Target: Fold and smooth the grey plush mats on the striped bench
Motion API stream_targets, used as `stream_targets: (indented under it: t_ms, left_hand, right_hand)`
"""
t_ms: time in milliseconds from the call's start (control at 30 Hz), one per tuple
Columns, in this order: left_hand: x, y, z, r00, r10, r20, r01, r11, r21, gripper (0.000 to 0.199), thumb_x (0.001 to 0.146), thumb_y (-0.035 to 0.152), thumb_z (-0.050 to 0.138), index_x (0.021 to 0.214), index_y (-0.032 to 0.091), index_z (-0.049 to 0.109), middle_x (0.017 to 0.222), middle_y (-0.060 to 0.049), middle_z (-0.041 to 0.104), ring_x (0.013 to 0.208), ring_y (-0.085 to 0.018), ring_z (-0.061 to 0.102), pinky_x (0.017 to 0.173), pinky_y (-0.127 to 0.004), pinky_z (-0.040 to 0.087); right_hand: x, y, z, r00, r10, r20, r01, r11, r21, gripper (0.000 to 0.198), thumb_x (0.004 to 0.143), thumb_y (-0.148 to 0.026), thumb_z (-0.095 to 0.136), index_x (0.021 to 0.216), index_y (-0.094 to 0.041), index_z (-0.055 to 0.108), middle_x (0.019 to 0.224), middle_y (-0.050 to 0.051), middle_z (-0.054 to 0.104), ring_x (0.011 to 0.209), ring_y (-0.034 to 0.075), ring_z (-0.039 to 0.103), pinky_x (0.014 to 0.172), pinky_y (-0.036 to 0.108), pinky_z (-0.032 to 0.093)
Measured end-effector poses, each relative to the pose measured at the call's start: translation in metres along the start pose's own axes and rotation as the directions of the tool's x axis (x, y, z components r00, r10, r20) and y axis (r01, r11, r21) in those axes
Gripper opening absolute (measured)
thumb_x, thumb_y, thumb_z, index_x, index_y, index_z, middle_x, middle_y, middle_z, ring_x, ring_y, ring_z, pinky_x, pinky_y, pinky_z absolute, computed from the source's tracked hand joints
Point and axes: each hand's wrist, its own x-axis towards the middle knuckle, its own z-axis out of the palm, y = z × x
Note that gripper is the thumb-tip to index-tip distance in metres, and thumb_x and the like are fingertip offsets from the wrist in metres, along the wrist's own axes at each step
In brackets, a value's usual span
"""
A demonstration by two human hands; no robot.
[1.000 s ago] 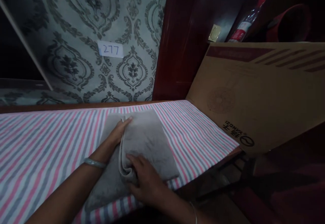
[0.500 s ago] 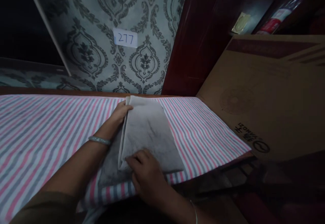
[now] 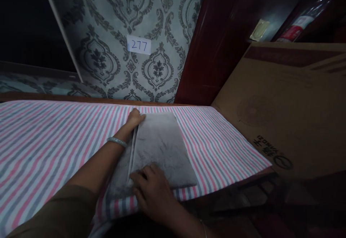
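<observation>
A grey plush cloth point(image 3: 164, 148), like a towel, lies folded on the striped tablecloth, with a lower layer showing to the left of its folded edge. At the far left corner of the fold, my left hand point(image 3: 135, 118) is closed on the edge, thumb on top. My right hand point(image 3: 152, 187) has its curled fingers at the near left corner, gripping the folded edge there. The underside of both grips is hidden by the fingers and fabric.
Pink, blue and white stripes mark the tablecloth point(image 3: 67, 133). A large cardboard box point(image 3: 292, 108) stands on the right, with a plastic bottle point(image 3: 297, 25) behind it. A dark screen point(image 3: 32, 29) is at upper left; a paper marked 277 point(image 3: 139, 45) is on the wallpaper.
Both hands have lowered the folded edge, and the upper layer now lies flatter on the layer beneath. The view has shifted slightly.
</observation>
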Motion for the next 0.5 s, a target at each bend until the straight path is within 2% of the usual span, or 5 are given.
stream_targets:
  t_ms: [133,233,367,500]
  left_hand:
    - [0.0,0.0,0.0,0.998,-0.001,0.061,-0.003,0.997,0.078,0.022,0.071,0.039,0.07,0.074,0.018,0.063,0.077,-0.013,0.07,0.092,-0.033,0.068,0.08,-0.038,0.05]
    - [-0.001,0.003,-0.001,0.998,0.0,0.061,-0.007,0.994,0.107,0.015,0.073,0.033,0.068,0.071,0.019,0.062,0.072,-0.011,0.068,0.087,-0.031,0.068,0.077,-0.036,0.05]
    - [-0.003,0.007,-0.001,0.999,0.025,-0.03,-0.022,0.994,0.109,0.008,0.078,0.023,0.06,0.085,0.019,0.062,0.092,-0.01,0.07,0.1,-0.027,0.065,0.084,-0.032,0.049]
    - [-0.003,0.005,-0.001,0.998,0.021,-0.067,-0.014,0.994,0.107,0.018,0.079,0.018,0.057,0.097,0.019,0.06,0.103,-0.01,0.069,0.104,-0.025,0.064,0.087,-0.032,0.049]
  right_hand:
    - [0.001,0.002,0.006,0.999,-0.016,-0.035,0.016,1.0,-0.006,0.022,0.091,-0.021,0.059,0.113,-0.024,0.061,0.102,0.006,0.058,0.095,0.023,0.05,0.08,0.036,0.043]
    - [0.003,0.002,0.006,0.995,-0.043,-0.086,0.043,0.999,0.001,0.024,0.089,-0.014,0.056,0.111,-0.023,0.063,0.097,0.005,0.058,0.091,0.021,0.051,0.078,0.034,0.043]
    - [0.009,-0.001,0.004,0.982,-0.058,-0.181,0.062,0.998,0.014,0.031,0.089,-0.008,0.049,0.112,-0.022,0.066,0.092,0.006,0.059,0.086,0.021,0.051,0.075,0.034,0.043]
    - [0.009,-0.007,0.013,0.991,-0.063,-0.115,0.058,0.997,-0.047,0.026,0.089,-0.01,0.054,0.109,-0.022,0.066,0.092,0.007,0.061,0.086,0.022,0.051,0.073,0.035,0.044]
